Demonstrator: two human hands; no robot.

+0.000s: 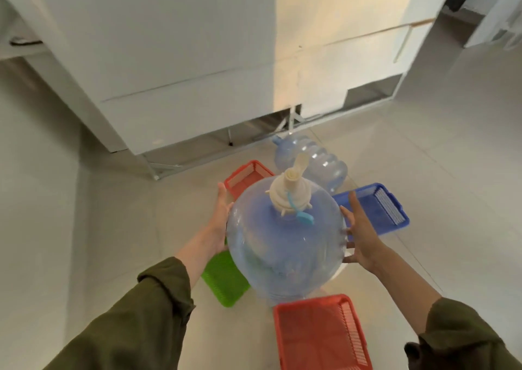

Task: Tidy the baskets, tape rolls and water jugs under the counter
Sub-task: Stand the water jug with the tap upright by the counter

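A big clear blue water jug (pixel 285 242) with a cream pump cap (pixel 288 191) stands upright between my hands. My left hand (pixel 221 214) presses flat on its left side and my right hand (pixel 360 234) on its right side, so both hold it. A second clear blue jug (pixel 313 160) lies on its side on the floor behind it. Around them lie a red basket (pixel 322 333) near me, another red basket (pixel 247 176) behind the held jug, a blue basket (pixel 375 208) on the right, and a green basket (pixel 224 280) partly hidden under the jug.
A white counter (pixel 197 67) stands ahead, with an open gap and metal legs (pixel 291 121) beneath it. The floor is pale tile. A white wall runs along the left. No tape rolls are visible.
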